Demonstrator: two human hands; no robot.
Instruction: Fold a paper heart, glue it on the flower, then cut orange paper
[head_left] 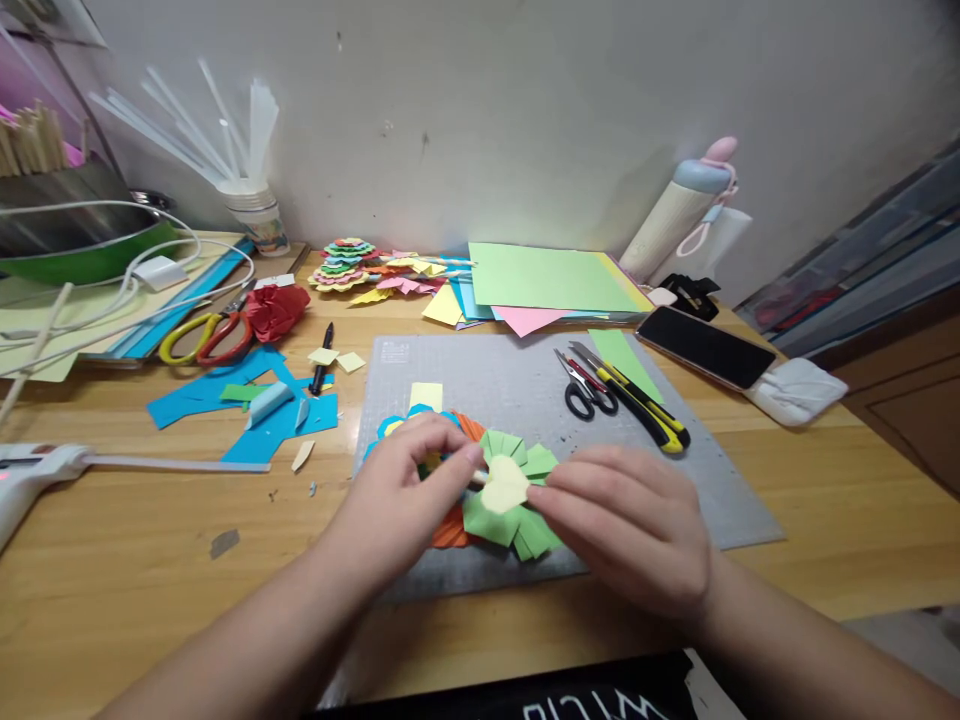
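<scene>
A pale yellow paper heart [504, 487] lies over a green pleated paper flower [536, 538]. My right hand [634, 515] pinches the heart's right edge between thumb and fingers. On the other side my left hand [409, 480] is closed, thumb and forefinger together by the heart's upper left. What it grips is hidden; a short pale piece like a stick end shows beside the thumb. Under and behind that hand are an orange pleated paper piece [451, 533] and a blue paper flower [388, 422], both partly covered.
On the grey cutting mat [487, 375] lie black scissors [589, 388] and a yellow-black utility knife [637, 405]. Blue paper scraps [274, 430] and a black pen [323, 365] are left of it. A glue gun [37, 475] rests far left; a phone [705, 345] lies right.
</scene>
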